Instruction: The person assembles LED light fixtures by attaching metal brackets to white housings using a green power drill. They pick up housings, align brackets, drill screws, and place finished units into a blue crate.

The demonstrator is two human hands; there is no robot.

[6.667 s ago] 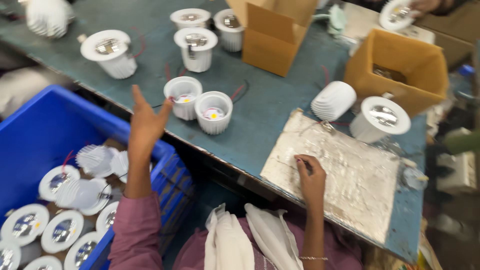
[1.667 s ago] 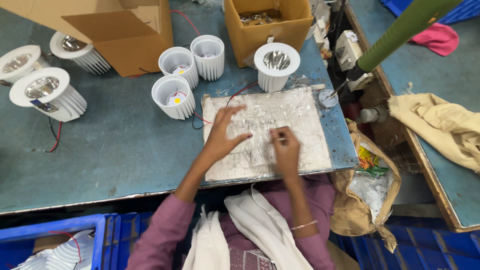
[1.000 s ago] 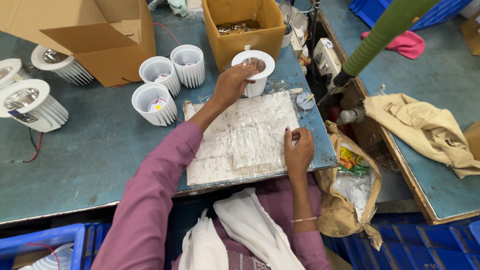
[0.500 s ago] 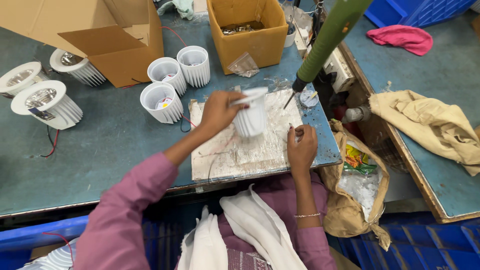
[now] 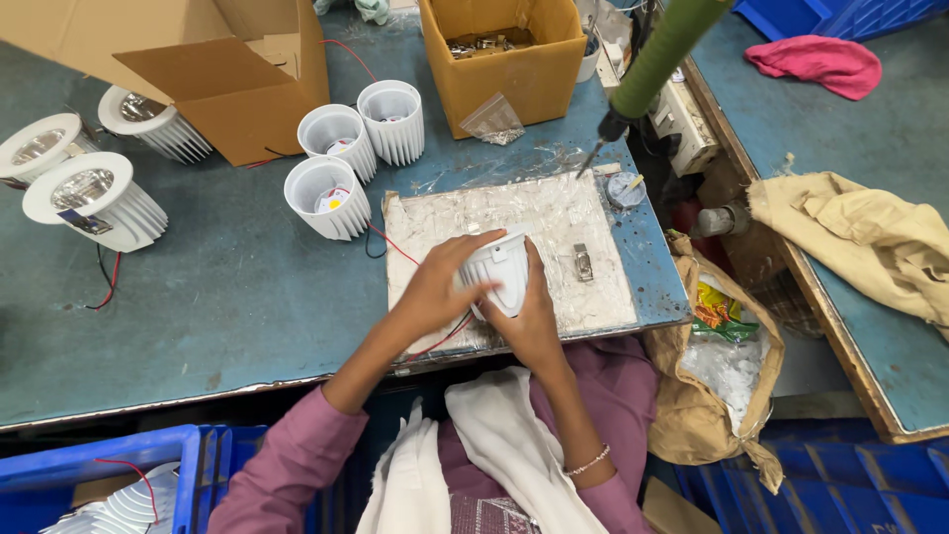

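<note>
Both my hands hold a white finned downlight housing point(image 5: 502, 269) over a whitish, plastic-covered work pad point(image 5: 554, 213) at the table's near edge. My left hand point(image 5: 438, 285) wraps its left side and top. My right hand point(image 5: 528, 324) cups it from below and the right. A red wire point(image 5: 435, 343) trails from the housing toward me. A small metal clip point(image 5: 583, 261) lies on the pad just right of my hands.
Three open white housings point(image 5: 328, 196) stand left of the pad, finished downlights point(image 5: 91, 198) further left. Cardboard boxes point(image 5: 504, 59) sit at the back. A green-handled screwdriver point(image 5: 647, 69) hangs above the pad's right corner. Blue crates point(image 5: 89, 475) sit below the table; a brown bag point(image 5: 722, 366) stands at right.
My left hand reached to the back, picked up the housing and brought it onto the pad. My right hand has now joined it, gripping the housing from below.
</note>
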